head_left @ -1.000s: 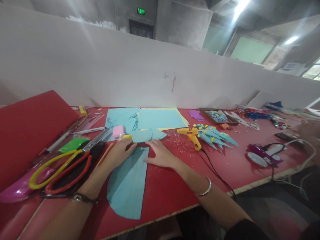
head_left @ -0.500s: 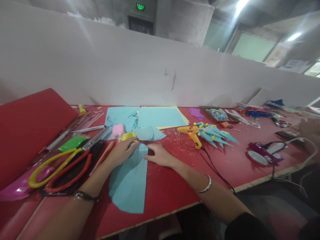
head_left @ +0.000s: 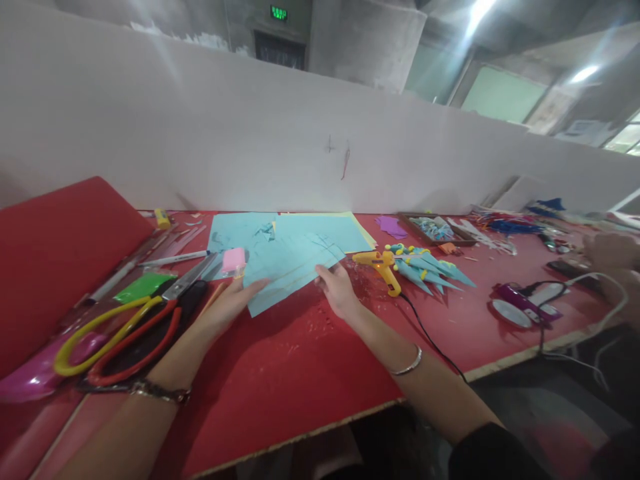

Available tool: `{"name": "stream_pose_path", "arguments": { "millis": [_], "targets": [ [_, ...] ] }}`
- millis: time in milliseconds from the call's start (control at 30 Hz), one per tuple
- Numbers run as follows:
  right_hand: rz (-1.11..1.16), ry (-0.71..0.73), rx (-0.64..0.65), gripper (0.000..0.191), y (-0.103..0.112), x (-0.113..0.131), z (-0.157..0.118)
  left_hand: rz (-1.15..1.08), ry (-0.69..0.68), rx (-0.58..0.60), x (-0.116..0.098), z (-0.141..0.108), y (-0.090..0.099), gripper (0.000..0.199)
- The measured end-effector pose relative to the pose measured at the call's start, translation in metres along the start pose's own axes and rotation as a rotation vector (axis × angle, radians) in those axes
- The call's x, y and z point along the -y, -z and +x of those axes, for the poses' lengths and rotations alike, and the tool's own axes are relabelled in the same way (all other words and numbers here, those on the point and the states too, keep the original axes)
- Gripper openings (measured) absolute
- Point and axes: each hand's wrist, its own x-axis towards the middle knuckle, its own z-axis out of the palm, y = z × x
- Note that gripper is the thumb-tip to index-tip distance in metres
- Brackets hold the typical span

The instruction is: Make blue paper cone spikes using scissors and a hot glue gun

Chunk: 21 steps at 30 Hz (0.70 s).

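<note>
A light-blue paper piece [head_left: 285,273] with a straight near edge is lifted and tilted above the red table. Its left end is gripped by my left hand [head_left: 234,299], the thumb lying on top and the other fingers largely hidden. At the near right edge, my right hand [head_left: 338,288] pinches the paper with its thumb uppermost. Just behind my left hand sits a pink block [head_left: 233,260]. To the right of my right hand lies a yellow glue gun [head_left: 381,268], its small orange light lit.
Large scissors [head_left: 125,327] with yellow and red handles lie left of my left arm. Blue pointed paper pieces [head_left: 430,270] with yellow dots sit beyond the glue gun. Blue sheets [head_left: 323,228] lie at the back. A purple device with cables [head_left: 530,305] rests at the right, near another person's hand [head_left: 613,257].
The blue paper, which lay lengthwise toward the table's front edge, is now lifted and turned crosswise. My right hand has moved right and slightly forward; my left has shifted a little to the left.
</note>
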Motion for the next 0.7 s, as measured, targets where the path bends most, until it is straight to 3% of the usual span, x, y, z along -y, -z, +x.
{"name": "stream_pose_path", "arguments": {
  "millis": [100,200,267,367,500,600,700],
  "targets": [
    [-0.328,0.268,0.048,0.012,0.001,0.000,-0.004,-0.044,0.112,0.166,0.002,-0.002,-0.003,0.049],
    [-0.782,0.572,0.246,0.009,0.003,0.004,-0.009,-0.084,0.168,0.341,0.001,-0.004,-0.006,0.051],
    [-0.998,0.675,0.396,0.012,0.003,0.007,-0.013,-0.101,0.206,0.439,-0.003,-0.006,-0.008,0.051],
    [-1.189,0.699,0.532,0.010,0.000,0.009,-0.018,-0.112,0.218,0.462,-0.012,-0.010,-0.012,0.059],
    [-1.248,0.678,0.514,0.012,-0.001,0.010,-0.019,-0.102,0.194,0.436,-0.018,-0.012,-0.014,0.075],
    [-1.210,0.695,0.511,0.010,0.001,0.010,-0.019,-0.081,0.150,0.405,-0.013,-0.012,-0.014,0.053],
    [-1.166,0.710,0.595,0.016,0.001,0.009,-0.021,-0.038,0.120,0.381,-0.006,-0.012,-0.014,0.033]
  ]
}}
